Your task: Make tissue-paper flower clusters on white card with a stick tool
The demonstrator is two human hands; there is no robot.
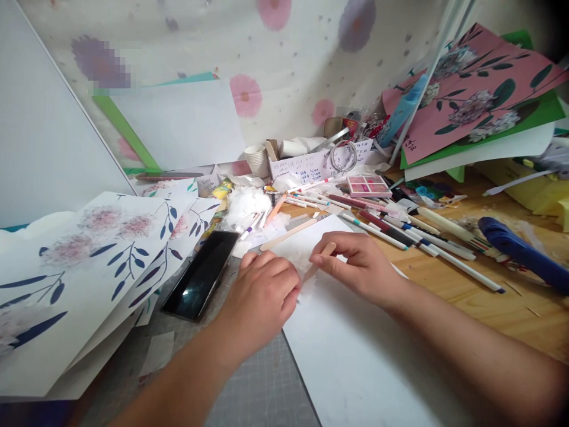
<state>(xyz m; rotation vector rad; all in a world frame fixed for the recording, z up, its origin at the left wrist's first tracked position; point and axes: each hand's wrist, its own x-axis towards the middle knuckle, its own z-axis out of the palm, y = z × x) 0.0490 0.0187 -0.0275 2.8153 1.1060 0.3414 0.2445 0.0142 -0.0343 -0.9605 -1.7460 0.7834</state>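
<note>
My right hand (362, 265) pinches a thin wooden stick (320, 260) and holds it slanted over a white sheet of paper (355, 350). My left hand (262, 296) is curled closed right beside the stick's lower end, fingers pressed down on a bit of white fluffy stuff (306, 284) on the sheet. What the left fingers grip is hidden. A flat wooden stick (288, 234) lies just beyond both hands.
A black phone (201, 274) lies left of my hands on a grey cutting mat (262, 391). Flower paintings (89, 261) pile up at left. Several pens (400, 234), a pink palette (368, 185), a paper cup (256, 159) and a blue tool (524, 252) crowd the wooden desk.
</note>
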